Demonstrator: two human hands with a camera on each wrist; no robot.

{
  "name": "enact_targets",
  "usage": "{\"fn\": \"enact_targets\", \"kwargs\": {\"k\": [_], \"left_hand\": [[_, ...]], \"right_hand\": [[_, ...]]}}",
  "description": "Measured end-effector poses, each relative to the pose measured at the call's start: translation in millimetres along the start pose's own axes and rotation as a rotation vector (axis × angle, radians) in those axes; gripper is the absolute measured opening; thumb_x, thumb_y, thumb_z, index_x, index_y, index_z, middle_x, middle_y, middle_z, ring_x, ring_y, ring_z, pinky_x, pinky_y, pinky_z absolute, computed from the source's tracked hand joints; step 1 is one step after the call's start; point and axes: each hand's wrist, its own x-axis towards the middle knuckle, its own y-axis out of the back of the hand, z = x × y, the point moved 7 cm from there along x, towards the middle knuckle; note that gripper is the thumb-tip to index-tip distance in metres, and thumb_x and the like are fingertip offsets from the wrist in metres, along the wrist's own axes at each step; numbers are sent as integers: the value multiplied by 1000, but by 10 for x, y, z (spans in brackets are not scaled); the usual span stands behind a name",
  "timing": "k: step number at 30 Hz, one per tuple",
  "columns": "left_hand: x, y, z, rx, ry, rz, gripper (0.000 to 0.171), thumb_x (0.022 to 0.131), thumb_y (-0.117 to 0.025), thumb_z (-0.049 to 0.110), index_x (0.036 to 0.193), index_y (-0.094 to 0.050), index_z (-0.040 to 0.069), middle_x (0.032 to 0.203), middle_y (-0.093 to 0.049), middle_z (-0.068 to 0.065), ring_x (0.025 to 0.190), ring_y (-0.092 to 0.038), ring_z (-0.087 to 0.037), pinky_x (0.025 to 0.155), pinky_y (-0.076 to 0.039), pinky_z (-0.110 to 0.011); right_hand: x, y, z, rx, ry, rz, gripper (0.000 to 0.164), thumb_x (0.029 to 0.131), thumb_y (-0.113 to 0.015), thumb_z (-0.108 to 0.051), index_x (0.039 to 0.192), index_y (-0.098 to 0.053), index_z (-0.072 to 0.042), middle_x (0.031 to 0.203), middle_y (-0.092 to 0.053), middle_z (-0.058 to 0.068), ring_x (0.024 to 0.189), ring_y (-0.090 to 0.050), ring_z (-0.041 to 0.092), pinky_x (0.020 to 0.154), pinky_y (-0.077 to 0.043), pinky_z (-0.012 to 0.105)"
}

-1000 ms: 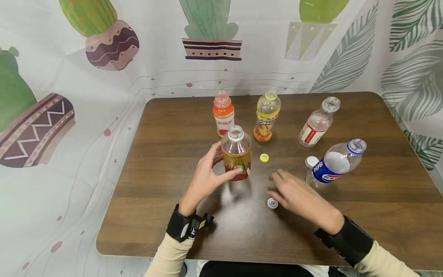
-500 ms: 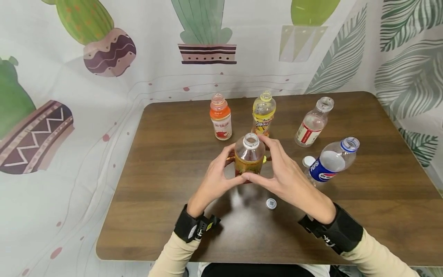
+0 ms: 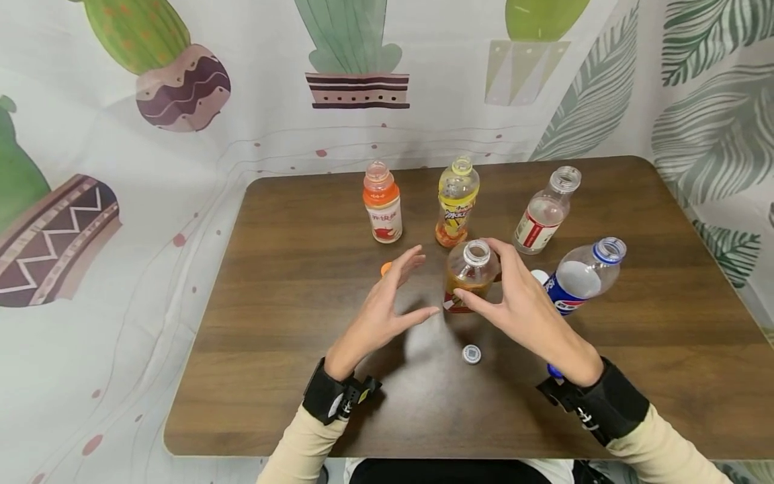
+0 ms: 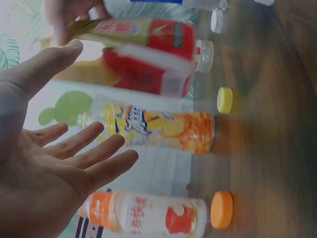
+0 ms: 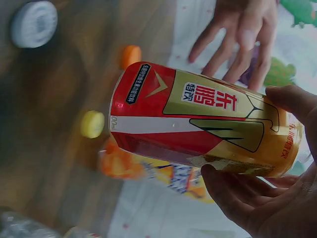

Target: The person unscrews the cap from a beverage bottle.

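My right hand (image 3: 526, 309) grips a gold-and-red drink bottle (image 3: 473, 274), its neck open and uncapped. Thumb and fingers go round its upper body, and the red lower end is free in the right wrist view. To the left, my left hand (image 3: 376, 319) is spread, palm toward the bottle and apart from it, holding nothing. A grey-white cap (image 3: 471, 354) lies on the table in front of the bottle. Near the left fingertips is an orange cap (image 3: 385, 268), partly hidden in the head view. A yellow cap (image 4: 225, 100) shows in the left wrist view.
Uncapped bottles stand around: an orange-topped one (image 3: 383, 208), a yellow-label one (image 3: 456, 208), a red-and-white-label one (image 3: 538, 225) and a Pepsi bottle (image 3: 580, 279). A white cap (image 3: 540, 275) lies beside the Pepsi; a blue cap (image 3: 554, 371) shows by the right wrist. A printed cloth hangs behind the table (image 3: 272, 376).
The gold-and-red bottle passed from my left hand, through both hands, to my right hand and moved rightward. My left hand has let go and opened.
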Motion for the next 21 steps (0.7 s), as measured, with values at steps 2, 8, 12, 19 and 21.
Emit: {"fn": "enact_targets", "kwargs": {"k": [2, 8, 12, 19, 21], "left_hand": [[-24, 46, -30, 7, 16, 23, 92, 82, -82, 16, 155, -26, 17, 150, -46, -7, 140, -44, -22, 114, -39, -47], [-68, 117, -101, 9, 62, 38, 85, 84, -80, 15, 153, -30, 16, 147, -48, -9, 138, -46, -23, 113, -40, -48], [-87, 129, -132, 24, 83, 28, 85, 85, -79, 17, 153, -29, 16, 147, -47, -9, 138, -46, -23, 113, -40, -46], [-102, 146, -173, 73, 89, 23, 82, 88, -77, 18, 154, -29, 19, 148, -47, -10, 137, -47, -24, 112, -42, -43], [-105, 155, -181, 103, 77, 27, 80, 88, -76, 17, 153, -30, 16, 147, -46, -10, 135, -48, -24, 110, -44, -44]], "right_hand": [[-13, -18, 81, -7, -11, -4, 79, 82, -82, -23, 141, -35, -1, 127, -52, 17, 108, -59, 28, 85, -54, 48], [-58, -86, 280, -10, -71, -40, 77, 85, -80, -22, 142, -33, 1, 128, -49, 21, 112, -58, 33, 89, -53, 51], [-83, -136, 370, -3, -95, -59, 76, 86, -78, -22, 141, -32, 2, 128, -49, 22, 112, -58, 35, 89, -53, 52], [-97, -189, 485, 13, -156, -88, 88, 86, -79, -30, 148, -25, 1, 139, -43, 26, 124, -52, 41, 100, -46, 59], [-113, -153, 467, -6, -166, -69, 99, 85, -79, -35, 153, -18, 0, 147, -36, 27, 132, -45, 42, 104, -41, 62]]}}
